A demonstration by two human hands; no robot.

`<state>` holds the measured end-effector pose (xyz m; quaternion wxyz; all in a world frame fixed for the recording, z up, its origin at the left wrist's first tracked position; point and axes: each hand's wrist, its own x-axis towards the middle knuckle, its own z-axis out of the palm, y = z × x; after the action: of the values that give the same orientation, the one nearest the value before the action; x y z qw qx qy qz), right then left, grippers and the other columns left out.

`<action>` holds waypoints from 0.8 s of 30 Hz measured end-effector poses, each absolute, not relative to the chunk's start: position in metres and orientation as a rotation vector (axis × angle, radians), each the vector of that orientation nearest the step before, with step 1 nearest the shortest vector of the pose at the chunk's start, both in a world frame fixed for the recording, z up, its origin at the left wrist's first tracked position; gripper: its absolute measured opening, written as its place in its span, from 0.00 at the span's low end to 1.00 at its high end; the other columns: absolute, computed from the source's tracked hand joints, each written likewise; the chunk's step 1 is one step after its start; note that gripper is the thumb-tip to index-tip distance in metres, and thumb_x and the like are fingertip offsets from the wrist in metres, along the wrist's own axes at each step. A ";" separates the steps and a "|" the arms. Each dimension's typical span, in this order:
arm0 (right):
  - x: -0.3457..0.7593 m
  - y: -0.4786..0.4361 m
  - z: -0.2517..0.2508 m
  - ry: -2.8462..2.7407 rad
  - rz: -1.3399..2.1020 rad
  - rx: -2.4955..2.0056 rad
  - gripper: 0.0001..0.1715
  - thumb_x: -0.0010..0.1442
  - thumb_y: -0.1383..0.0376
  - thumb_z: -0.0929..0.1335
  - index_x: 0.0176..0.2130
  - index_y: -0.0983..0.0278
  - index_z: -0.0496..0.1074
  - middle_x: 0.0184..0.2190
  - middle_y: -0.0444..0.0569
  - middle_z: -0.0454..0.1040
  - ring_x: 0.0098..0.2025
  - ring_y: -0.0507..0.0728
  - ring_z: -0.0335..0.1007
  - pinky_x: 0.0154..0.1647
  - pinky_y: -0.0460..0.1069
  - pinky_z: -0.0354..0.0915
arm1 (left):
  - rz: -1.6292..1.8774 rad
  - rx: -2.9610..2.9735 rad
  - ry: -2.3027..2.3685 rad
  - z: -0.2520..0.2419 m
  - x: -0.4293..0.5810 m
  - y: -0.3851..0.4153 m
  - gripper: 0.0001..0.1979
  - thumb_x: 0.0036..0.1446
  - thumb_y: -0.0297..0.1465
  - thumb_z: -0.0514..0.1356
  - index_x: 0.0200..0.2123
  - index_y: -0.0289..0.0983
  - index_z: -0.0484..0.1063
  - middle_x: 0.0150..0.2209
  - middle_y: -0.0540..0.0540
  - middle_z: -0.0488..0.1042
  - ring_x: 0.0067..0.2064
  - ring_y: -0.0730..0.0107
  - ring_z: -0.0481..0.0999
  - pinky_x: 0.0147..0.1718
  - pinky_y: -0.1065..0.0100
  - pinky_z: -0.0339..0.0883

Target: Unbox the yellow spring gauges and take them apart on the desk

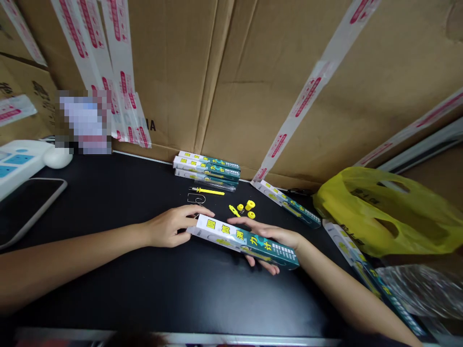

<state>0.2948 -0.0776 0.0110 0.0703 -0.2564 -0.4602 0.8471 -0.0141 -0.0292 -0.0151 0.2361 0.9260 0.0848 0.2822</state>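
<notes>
My left hand [172, 225] and my right hand [272, 237] together hold a long white and teal box [243, 240] with yellow characters just above the black table [126, 270]. The left fingers grip its white end. The right hand lies under and around its teal end. Just behind the hands lie small yellow plastic parts [245, 209], a thin yellow-handled rod [207, 191] and a wire hook [196, 198].
Three more boxes are stacked at the back [207, 169]; others lie at right [286, 203] [372, 277]. A yellow plastic bag [383, 212] and clear plastic [419, 289] sit at right. A tablet [25, 205] and white device [18, 161] rest at left. Taped cardboard [271, 72] walls the back.
</notes>
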 end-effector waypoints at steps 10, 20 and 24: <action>0.291 -0.091 0.034 -1.330 2.310 -0.879 0.46 0.48 0.36 0.57 0.57 0.58 0.45 0.35 0.56 0.77 0.33 0.66 0.77 0.23 0.55 0.69 | 0.653 1.923 0.521 -0.021 -0.009 -0.029 0.13 0.53 0.26 0.54 0.40 0.34 0.74 0.34 0.46 0.78 0.35 0.66 0.76 0.34 0.70 0.70; 0.265 -0.104 0.019 -1.399 1.464 -0.964 0.41 0.52 0.49 0.69 0.57 0.64 0.54 0.21 0.44 0.73 0.21 0.55 0.69 0.19 0.48 0.65 | 0.392 1.543 0.385 -0.012 -0.010 -0.022 0.17 0.59 0.34 0.57 0.49 0.35 0.71 0.46 0.37 0.75 0.44 0.62 0.76 0.37 0.67 0.71; 0.264 -0.108 0.016 -1.431 1.255 -0.987 0.37 0.53 0.45 0.67 0.53 0.66 0.60 0.16 0.41 0.67 0.15 0.52 0.61 0.14 0.47 0.60 | 0.387 1.462 0.511 -0.012 -0.006 -0.024 0.15 0.58 0.36 0.59 0.46 0.35 0.73 0.44 0.38 0.76 0.40 0.66 0.77 0.31 0.72 0.71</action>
<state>0.2635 -0.1075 0.0163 0.4780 -0.4044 -0.5862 0.5141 -0.0063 -0.0240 -0.0121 0.6981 0.6557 0.2291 0.1737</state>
